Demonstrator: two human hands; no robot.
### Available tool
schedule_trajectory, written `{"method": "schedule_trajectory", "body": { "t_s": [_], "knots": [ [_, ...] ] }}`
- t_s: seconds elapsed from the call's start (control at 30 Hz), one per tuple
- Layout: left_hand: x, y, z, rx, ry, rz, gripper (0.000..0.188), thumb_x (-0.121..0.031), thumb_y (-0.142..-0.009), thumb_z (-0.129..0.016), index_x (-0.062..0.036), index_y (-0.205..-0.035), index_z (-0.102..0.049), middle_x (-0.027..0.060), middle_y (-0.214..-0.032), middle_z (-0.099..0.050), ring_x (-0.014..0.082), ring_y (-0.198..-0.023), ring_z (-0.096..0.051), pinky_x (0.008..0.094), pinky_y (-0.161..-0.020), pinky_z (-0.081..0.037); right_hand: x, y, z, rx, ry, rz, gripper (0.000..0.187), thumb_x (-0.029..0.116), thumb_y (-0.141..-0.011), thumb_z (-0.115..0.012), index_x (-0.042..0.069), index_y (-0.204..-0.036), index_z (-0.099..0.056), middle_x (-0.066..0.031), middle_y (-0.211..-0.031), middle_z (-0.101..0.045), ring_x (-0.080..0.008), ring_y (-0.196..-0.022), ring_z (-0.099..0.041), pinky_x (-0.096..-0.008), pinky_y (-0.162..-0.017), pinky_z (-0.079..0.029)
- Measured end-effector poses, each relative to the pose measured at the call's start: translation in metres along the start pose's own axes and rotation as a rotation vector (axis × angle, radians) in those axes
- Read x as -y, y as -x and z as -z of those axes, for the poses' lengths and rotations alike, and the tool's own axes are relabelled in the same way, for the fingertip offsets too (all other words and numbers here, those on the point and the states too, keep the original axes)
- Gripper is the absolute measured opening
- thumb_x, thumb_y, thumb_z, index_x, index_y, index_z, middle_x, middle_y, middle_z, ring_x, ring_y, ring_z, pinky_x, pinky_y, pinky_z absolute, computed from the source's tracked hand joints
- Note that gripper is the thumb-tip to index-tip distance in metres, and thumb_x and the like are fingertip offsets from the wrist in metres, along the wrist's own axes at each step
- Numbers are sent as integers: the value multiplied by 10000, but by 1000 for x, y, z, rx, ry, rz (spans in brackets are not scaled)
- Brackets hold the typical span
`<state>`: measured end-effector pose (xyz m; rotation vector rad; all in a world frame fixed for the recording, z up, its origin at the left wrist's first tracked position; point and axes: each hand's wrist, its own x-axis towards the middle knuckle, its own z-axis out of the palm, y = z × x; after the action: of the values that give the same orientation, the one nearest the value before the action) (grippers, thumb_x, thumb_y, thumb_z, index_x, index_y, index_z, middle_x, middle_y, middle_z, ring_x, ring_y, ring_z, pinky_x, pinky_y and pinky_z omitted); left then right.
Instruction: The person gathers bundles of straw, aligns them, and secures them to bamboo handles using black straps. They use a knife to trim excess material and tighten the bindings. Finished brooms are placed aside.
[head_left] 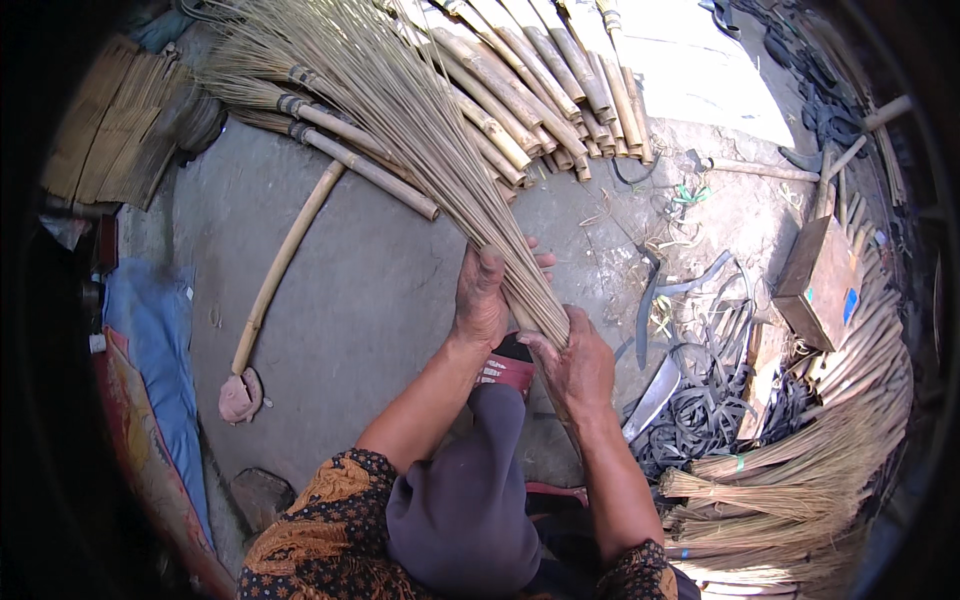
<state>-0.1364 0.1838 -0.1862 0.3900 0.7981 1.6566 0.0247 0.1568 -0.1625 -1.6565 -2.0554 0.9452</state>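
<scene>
You can pass over the grey concrete floor (370,290) left of centre, but the long straw-coloured bundle of thin sticks (452,170) slants across upper centre, and tangled flat black strips (702,408) clutter the lower right.

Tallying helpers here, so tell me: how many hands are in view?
2: the left hand against the bundle of thin stalks, and the right hand gripping it lower in the picture. The picture's dark edges may hide others.

Pale lettering-like marks (491,373) stand on the red sandal strap (515,374), too small to read.
</scene>
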Motion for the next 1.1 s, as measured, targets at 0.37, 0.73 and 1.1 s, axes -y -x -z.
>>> {"method": "schedule_trajectory", "body": {
  "t_s": [0.37, 0.73, 1.1],
  "knots": [
    [-2, 5, -14, -10, -179, 1, 247, -70, -960, -714, -2, -1168, -600, 117, -1039, -690, 224, -944, -735, 361, -830, -644, 14, -29, 13, 99, -407, 22, 465, 343, -1126, -411, -33, -1358, -556, -306, -1065, -692, -470, -1058, -685, -475, -911, -512],
    [-14, 7, -15, 17, -154, 59, 603, -152, -955, -718, 53, -1468, -475, 223, -1422, -602, 296, -1376, -560, 425, -1186, -423, 12, -55, 20, 524, -437, 196, 1025, 231, -728, -897, -22, -1564, -360, -228, -1512, -534, -330, -1422, -507, -407, -1211, -352],
    [-17, 5, -6, 15, -362, 144, 917, -303, -899, -787, 39, -1589, -290, 259, -1534, -484, 328, -1488, -419, 475, -1247, -319, 13, -66, 17, 616, -731, 188, 916, 105, -736, -870, -2, -1537, -440, -168, -1455, -584, -251, -1378, -530, -371, -1172, -398]
  ]
}}
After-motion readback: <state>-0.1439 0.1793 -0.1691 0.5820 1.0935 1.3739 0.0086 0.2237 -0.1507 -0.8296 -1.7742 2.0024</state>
